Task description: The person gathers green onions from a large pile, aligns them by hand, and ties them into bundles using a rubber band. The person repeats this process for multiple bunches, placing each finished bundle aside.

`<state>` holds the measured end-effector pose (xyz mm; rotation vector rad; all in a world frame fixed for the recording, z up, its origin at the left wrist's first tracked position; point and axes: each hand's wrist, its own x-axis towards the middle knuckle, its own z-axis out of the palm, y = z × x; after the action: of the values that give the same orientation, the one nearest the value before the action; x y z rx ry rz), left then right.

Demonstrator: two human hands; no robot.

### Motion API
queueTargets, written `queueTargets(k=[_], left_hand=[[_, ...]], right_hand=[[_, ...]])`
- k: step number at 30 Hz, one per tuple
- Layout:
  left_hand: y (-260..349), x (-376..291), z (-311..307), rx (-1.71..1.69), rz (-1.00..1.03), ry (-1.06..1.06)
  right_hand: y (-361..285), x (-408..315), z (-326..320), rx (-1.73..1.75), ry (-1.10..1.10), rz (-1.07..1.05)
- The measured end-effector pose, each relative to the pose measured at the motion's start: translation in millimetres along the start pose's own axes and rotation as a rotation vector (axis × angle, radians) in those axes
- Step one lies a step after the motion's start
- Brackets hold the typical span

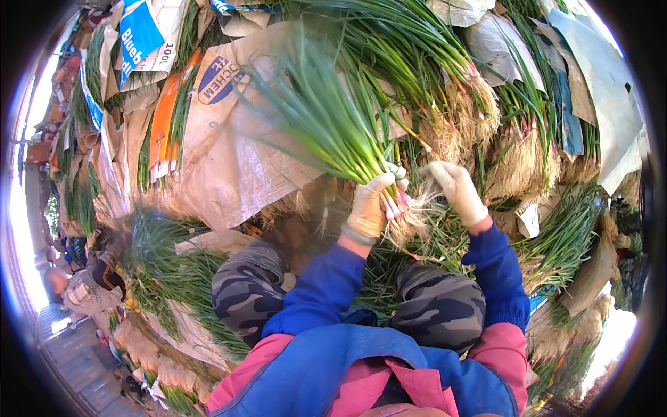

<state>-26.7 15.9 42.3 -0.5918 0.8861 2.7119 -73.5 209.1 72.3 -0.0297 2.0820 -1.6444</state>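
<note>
My left hand (371, 205), in a pale glove, is closed around a bunch of green onions (349, 140) just above their bulbs. The green leaves fan out towards the upper left, and the pinkish bulbs and stringy roots (409, 221) point down to the right. Close to the right of those roots is my right hand (456, 188), also gloved, with its fingers bent. Whether it pinches any root strands is not clear. Loose leaves and trimmings (443, 242) lie below both hands, between my knees.
Beyond my hands lie rooted green onions (451, 114) and a woven plastic sack (250, 172). More green onions (172, 276) are heaped by my left knee and others (563, 250) at the right. Another person (86, 292) is at the far left, beside stacked bundles.
</note>
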Motion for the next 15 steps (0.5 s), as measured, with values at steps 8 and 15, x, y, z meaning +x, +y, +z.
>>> queueTargets(k=[8,15], left_hand=[[-30,-2,-9,-0.235,-0.021,-0.259],[-31,-7,-18,-0.311,-0.075,-0.232]], right_hand=[[12,56,54,1.154,-0.252,0.160],[7,20,50,0.712,0.108,0.249]])
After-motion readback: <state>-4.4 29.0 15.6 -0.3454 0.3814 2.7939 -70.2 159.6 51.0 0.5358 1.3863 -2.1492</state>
